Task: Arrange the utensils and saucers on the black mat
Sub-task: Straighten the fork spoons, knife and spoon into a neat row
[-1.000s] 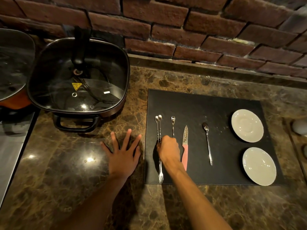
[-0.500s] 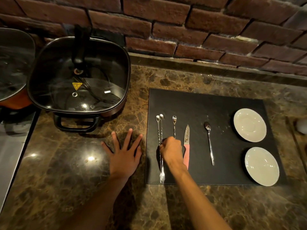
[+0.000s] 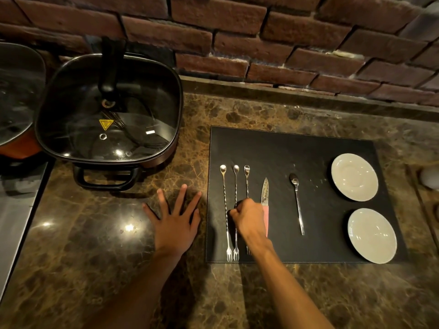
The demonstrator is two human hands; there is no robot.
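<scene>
A black mat [image 3: 285, 148] lies on the marble counter. Along its left side lie three long twisted bar spoons with fork ends: the left one [image 3: 225, 198], the middle one [image 3: 235, 184] and the right one [image 3: 247, 181], now side by side with small gaps. My right hand [image 3: 249, 217] is closed on the middle one's shaft. A pink-handled knife [image 3: 264, 191] lies just right of that hand, then a teaspoon [image 3: 297, 203]. Two white saucers, one far [image 3: 354, 176] and one near [image 3: 371, 235], sit at the mat's right. My left hand [image 3: 177, 224] rests flat on the counter, fingers spread.
A square electric pan with a glass lid [image 3: 109, 110] stands at the back left, with another lidded pot [image 3: 16, 91] beside it. A steel surface [image 3: 14, 210] borders the counter's left. A brick wall runs behind. A pale round object [image 3: 431, 178] sits at the right edge.
The two left bar spoons, which lay touching, are now apart; my right hand shifted the middle one rightward. The left hand has stayed put.
</scene>
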